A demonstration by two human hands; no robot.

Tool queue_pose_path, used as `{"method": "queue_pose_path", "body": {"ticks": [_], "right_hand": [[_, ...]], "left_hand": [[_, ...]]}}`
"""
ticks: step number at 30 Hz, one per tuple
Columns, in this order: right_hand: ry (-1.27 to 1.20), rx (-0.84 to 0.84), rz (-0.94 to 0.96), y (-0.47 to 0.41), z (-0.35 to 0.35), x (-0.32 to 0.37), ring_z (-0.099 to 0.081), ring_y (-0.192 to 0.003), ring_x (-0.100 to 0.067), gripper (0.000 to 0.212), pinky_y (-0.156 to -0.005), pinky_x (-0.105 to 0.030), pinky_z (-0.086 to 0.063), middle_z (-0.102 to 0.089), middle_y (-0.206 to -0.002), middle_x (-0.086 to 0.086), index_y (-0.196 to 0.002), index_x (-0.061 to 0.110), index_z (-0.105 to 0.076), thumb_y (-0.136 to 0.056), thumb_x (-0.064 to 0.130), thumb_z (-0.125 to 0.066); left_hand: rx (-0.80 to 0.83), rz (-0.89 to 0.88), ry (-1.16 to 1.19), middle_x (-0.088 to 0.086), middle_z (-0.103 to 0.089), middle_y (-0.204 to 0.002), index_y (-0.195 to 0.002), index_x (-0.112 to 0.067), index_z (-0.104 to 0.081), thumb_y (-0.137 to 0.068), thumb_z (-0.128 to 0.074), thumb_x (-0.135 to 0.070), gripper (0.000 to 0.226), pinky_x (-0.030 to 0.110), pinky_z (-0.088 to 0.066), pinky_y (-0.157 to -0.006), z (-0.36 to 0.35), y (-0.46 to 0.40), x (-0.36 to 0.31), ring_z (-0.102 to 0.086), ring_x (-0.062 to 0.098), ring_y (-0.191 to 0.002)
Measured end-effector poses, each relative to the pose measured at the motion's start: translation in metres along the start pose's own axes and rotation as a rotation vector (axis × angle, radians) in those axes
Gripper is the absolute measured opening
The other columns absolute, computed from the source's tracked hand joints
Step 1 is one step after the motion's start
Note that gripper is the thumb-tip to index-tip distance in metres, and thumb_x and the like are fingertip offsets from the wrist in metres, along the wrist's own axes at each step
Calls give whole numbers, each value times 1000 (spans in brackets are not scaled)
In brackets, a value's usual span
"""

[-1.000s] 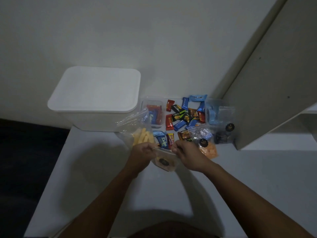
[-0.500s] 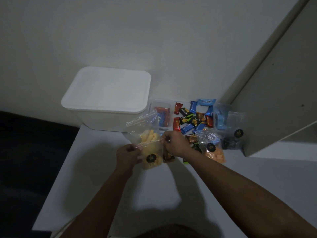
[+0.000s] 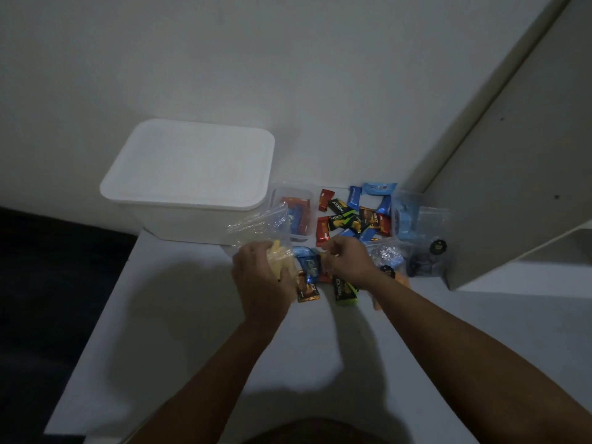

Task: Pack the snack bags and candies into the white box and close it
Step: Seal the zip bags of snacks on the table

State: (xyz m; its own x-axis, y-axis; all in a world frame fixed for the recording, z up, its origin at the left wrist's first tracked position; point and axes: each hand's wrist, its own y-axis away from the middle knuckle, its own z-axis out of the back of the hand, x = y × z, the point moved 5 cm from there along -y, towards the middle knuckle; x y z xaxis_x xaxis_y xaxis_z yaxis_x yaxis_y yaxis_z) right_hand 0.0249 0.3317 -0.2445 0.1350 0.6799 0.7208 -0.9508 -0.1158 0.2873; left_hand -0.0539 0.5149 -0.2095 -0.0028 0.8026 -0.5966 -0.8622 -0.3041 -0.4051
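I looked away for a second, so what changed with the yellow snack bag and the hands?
The right hand let go of the yellow snack bag and now sits over the candies. The left hand alone grips the bag, now lower and closer to the table. The white box stays lidded; the other bags are unmoved.

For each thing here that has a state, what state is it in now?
White box: lid on, closed.
Bag of yellow snacks: gripped by left hand, top looks open.
Left hand: curled round the bag.
Right hand: fingers curled over the candies; what it holds is unclear.
Small clear tub: no lid, wrapped candies inside.
Loose candies: lying on the table, unpacked.
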Motion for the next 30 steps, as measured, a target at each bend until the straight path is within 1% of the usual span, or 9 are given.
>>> {"method": "queue_pose_path", "body": {"ticks": [3, 5, 10, 14, 19, 21, 24, 27, 30], "right_hand": [[47, -63, -58, 3, 22, -23, -63, -91, -22, 11, -75, -30, -51, -66, -95, -8, -99, 11, -65, -88, 14, -64], [69, -105, -128, 6, 37, -40, -62, -91, -20, 7, -76, -32, -51, -65, -93, -5, -95, 12, -64, -89, 15, -65], [183, -272, -250, 13, 73, -83, -64, -85, -18, 13, -76, -30, -51, -69, -94, -3, -98, 12, -71, -88, 19, -64], [214, -212, -373, 10, 75, -126, -63, -93, -31, 38, -77, -35, -52, -67, -101, -15, -101, 8, -65, -75, 37, -70], [131, -107, -390, -10, 59, -178, -67, -89, -29, 58, -78, -40, -56, -69, -98, -11, -108, 5, -56, -64, 39, -69], [66, -135, -390, -7, 60, -179, -68, -87, -28, 57, -77, -40, -56, -70, -96, -11, -106, 3, -58, -62, 38, -69], [2, -205, -358, 12, 68, -146, -66, -80, -26, 38, -70, -32, -51, -70, -89, -9, -97, 4, -64, -74, 33, -71], [-41, -84, -345, 25, 60, -130, -66, -81, -26, 11, -72, -35, -53, -71, -84, -13, -83, 3, -73, -82, 13, -68], [-156, -44, -350, 37, 55, -126, -65, -80, -20, 13, -68, -30, -55, -68, -81, -6, -74, 11, -71, -83, 5, -66]], "left_hand": [[56, -157, 99, 10, -62, -93, -94, -6, -64, -65, -70, -5, 30, 36, -43, -72, -17, 3, -20, -53, 28, -85], [145, -155, 143, 7, -64, -89, -91, -8, -65, -67, -73, -3, 26, 32, -44, -70, -32, 4, -27, -56, 25, -82], [557, 87, 180, 3, -66, -103, -105, -13, -66, -78, -71, -16, 28, 36, -53, -84, -84, 7, -34, -61, 19, -96], [860, 231, 197, 4, -67, -98, -114, -12, -62, -81, -69, -20, 35, 34, -53, -86, -112, 17, -46, -63, 19, -92], [991, 373, 314, 8, -66, -79, -107, -6, -62, -80, -70, -12, 28, 31, -52, -78, -129, 23, -61, -61, 16, -80], [1018, 429, 330, 7, -67, -87, -101, -9, -63, -79, -73, -13, 24, 34, -52, -80, -133, 24, -64, -63, 20, -87], [1011, 492, 364, 8, -67, -95, -83, -15, -63, -79, -73, -10, 12, 30, -53, -74, -134, 26, -69, -63, 21, -92], [1008, 570, 430, 5, -62, -82, -73, -15, -63, -82, -69, -5, 15, 23, -48, -63, -132, 28, -68, -58, 17, -78], [1032, 653, 450, 11, -66, -79, -76, -6, -66, -87, -64, -10, 12, 29, -50, -66, -129, 31, -67, -61, 19, -70]]}}
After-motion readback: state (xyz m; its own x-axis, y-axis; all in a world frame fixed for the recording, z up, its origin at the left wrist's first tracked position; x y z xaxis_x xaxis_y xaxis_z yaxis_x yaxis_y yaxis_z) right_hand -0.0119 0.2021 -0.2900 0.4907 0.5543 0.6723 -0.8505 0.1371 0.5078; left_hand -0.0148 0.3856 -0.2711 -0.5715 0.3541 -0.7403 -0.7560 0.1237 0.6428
